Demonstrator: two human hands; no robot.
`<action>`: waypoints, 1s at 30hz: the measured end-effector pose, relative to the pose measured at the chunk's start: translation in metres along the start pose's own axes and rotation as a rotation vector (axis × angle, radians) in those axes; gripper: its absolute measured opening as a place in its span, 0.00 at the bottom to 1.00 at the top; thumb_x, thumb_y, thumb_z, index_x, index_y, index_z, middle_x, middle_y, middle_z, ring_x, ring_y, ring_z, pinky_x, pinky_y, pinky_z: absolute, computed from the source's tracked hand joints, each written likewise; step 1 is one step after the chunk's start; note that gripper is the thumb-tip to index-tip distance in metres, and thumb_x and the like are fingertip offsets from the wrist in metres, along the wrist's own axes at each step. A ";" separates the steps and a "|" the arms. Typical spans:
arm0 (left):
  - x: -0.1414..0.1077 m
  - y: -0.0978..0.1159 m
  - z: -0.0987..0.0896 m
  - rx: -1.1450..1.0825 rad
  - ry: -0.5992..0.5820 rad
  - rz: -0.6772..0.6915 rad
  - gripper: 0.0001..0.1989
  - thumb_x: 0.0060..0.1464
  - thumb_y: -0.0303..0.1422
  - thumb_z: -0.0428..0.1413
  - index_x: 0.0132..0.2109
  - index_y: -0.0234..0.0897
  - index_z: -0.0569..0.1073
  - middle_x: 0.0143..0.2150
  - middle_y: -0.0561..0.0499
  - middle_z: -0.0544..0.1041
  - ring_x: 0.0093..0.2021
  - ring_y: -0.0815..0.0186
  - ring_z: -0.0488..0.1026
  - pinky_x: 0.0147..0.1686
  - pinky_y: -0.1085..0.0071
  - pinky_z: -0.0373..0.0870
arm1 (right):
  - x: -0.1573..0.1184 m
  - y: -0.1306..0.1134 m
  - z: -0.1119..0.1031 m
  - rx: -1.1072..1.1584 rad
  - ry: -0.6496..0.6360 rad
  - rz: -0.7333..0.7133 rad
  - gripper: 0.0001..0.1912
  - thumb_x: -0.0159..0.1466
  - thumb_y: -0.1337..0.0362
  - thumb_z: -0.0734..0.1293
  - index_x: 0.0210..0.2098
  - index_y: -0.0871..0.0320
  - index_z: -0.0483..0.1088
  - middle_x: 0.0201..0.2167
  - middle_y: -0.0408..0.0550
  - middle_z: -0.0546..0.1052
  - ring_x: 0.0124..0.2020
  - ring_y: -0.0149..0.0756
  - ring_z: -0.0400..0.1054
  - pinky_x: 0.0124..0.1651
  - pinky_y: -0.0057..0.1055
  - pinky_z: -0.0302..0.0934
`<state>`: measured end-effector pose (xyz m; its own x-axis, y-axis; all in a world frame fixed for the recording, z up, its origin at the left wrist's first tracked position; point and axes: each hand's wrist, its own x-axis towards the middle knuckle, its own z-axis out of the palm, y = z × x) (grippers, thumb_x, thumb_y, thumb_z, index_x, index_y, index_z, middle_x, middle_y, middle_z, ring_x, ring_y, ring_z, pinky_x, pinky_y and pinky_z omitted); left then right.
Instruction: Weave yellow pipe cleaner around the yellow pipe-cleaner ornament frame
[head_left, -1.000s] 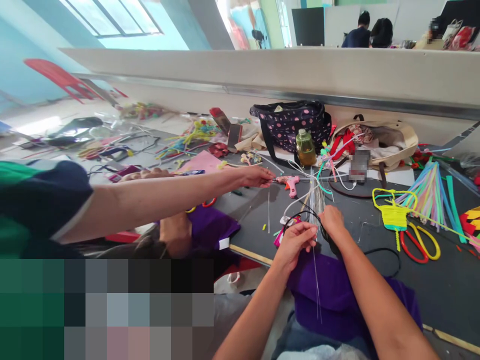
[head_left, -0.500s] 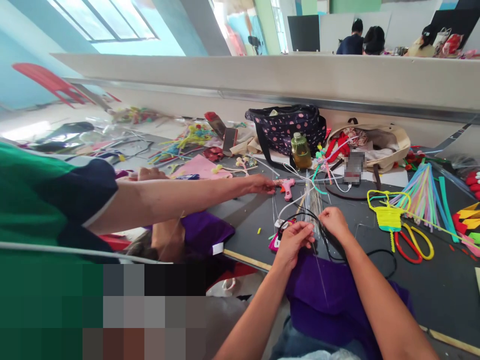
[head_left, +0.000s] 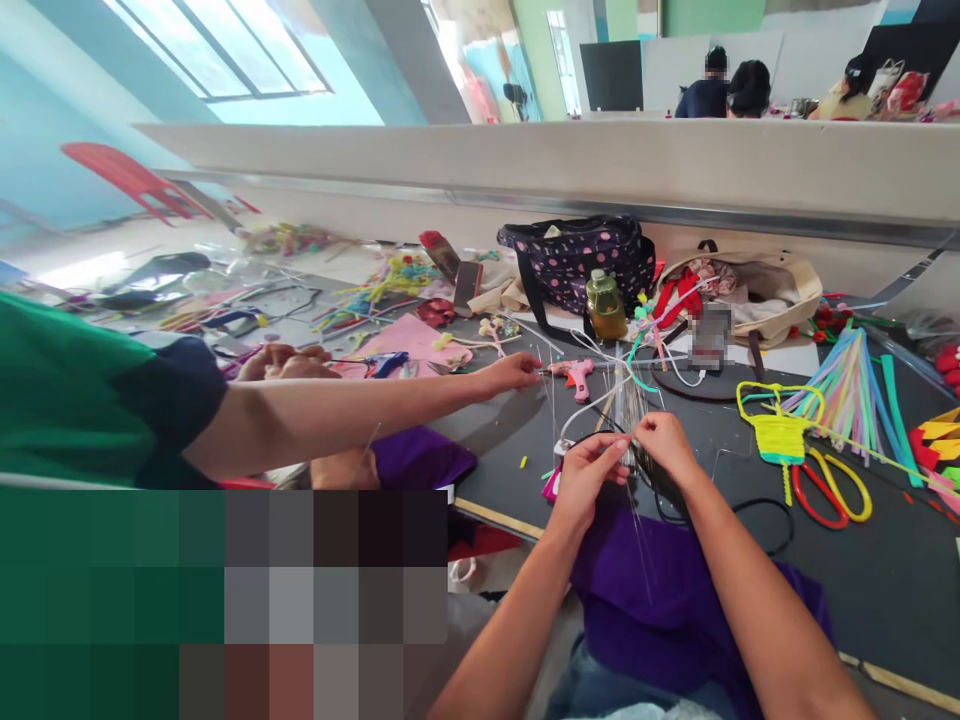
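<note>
My left hand is closed in a pinch on a thin wire, whose strands hang below the fingers over the purple cloth. Close on its right, my right hand pinches at the fingertips, nearly meeting the left; what it holds is too small to make out. A bundle of thin wires lies on the table just beyond both hands. The black cable curls on the table beside my right forearm. Past the hands rests a pink glue gun.
Another person's hand reaches in from the left, near the glue gun. Scissors, a yellow pipe-cleaner piece and pastel pipe cleaners lie right. A bottle and dotted bag stand behind.
My hands have come slightly closer together at the fingertips. The other person's hand has drawn back a little to the left from the glue gun. The view has shifted slightly.
</note>
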<state>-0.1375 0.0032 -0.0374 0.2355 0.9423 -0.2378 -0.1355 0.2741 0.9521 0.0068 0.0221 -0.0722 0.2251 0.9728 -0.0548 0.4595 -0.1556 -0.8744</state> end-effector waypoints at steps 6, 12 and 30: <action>0.005 -0.008 0.003 0.017 0.010 -0.007 0.18 0.40 0.41 0.66 0.34 0.31 0.75 0.23 0.53 0.74 0.20 0.70 0.71 0.19 0.76 0.69 | -0.022 0.003 -0.006 0.156 0.011 -0.030 0.11 0.55 0.59 0.61 0.24 0.59 0.69 0.19 0.41 0.72 0.21 0.29 0.62 0.25 0.24 0.53; 0.009 -0.015 0.010 0.141 0.044 0.141 0.16 0.44 0.43 0.62 0.34 0.34 0.74 0.26 0.52 0.76 0.21 0.69 0.72 0.22 0.73 0.70 | -0.048 0.017 -0.001 0.168 0.046 -0.019 0.10 0.56 0.59 0.61 0.23 0.57 0.67 0.17 0.41 0.70 0.21 0.30 0.62 0.26 0.25 0.52; -0.001 -0.012 0.015 0.062 -0.190 -0.075 0.16 0.45 0.42 0.61 0.31 0.33 0.71 0.29 0.49 0.77 0.20 0.73 0.70 0.18 0.78 0.66 | -0.112 -0.011 -0.031 0.520 -0.277 0.172 0.12 0.57 0.54 0.63 0.26 0.56 0.62 0.18 0.39 0.69 0.15 0.24 0.54 0.18 0.21 0.45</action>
<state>-0.1220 -0.0041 -0.0453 0.4206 0.8650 -0.2737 -0.0525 0.3244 0.9445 0.0034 -0.0908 -0.0418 -0.0048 0.9605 -0.2783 -0.0591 -0.2781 -0.9587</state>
